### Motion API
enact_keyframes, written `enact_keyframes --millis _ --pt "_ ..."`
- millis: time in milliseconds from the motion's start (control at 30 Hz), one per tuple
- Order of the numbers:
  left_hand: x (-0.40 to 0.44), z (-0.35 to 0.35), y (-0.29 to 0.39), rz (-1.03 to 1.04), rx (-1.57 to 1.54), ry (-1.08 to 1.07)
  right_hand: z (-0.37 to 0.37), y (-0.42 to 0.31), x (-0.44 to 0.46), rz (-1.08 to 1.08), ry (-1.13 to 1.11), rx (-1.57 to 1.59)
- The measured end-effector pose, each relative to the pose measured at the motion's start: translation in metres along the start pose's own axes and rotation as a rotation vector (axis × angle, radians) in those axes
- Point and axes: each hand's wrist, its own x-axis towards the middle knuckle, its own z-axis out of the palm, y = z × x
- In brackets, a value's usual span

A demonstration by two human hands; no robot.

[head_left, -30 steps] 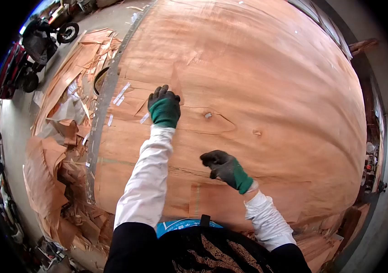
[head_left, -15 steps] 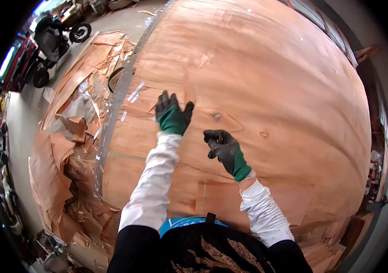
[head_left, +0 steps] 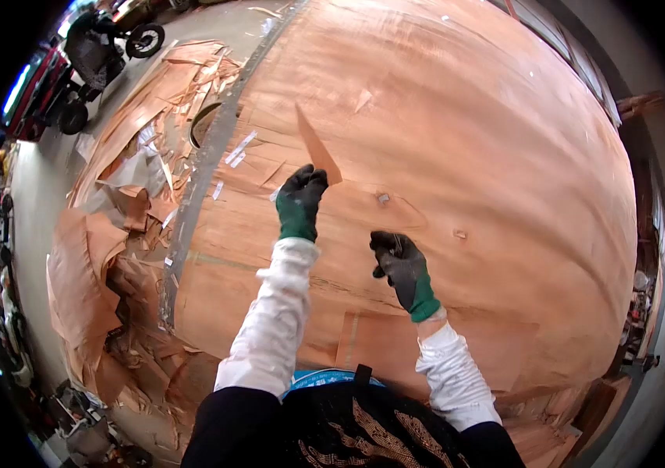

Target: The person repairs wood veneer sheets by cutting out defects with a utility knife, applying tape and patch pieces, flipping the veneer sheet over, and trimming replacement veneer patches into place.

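The left hand (head_left: 299, 203), spread a moment ago, now pinches a pointed wood scrap (head_left: 320, 150), which juts beyond its fingers over the big wood sheet (head_left: 488, 148). Behind it, rightward, the right hand (head_left: 402, 269) curls; whether it holds anything, I can't tell.

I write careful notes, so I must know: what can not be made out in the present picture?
In the head view:
Exact grip of the left hand on the pointed veneer piece: hidden by fingers.
Whether the right hand holds anything: curled fingers hide the palm.
Any print on the white strips: too small.
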Motion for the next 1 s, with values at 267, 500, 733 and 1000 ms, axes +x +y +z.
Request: enact_keyframes --millis 267,500,733,1000 --pt "-0.075 -0.026 0.015 -0.218 -0.053 -0.244 0.022 -0.030 0.017 0.048 -0.082 0.042" --pt "-0.079 -0.008 0.018 -0.376 0.117 -0.330 0.014 -0.009 0.026 0.058 -0.092 0.066" --pt "-0.075 0.003 0.002 -0.215 0.332 -0.300 -0.001 0.015 0.037 -0.343 0.138 -0.534" --pt "-0.043 -0.099 0.041 0.059 1.181 -0.322 -0.063 -0.012 0.064 0.119 -0.126 -0.611"
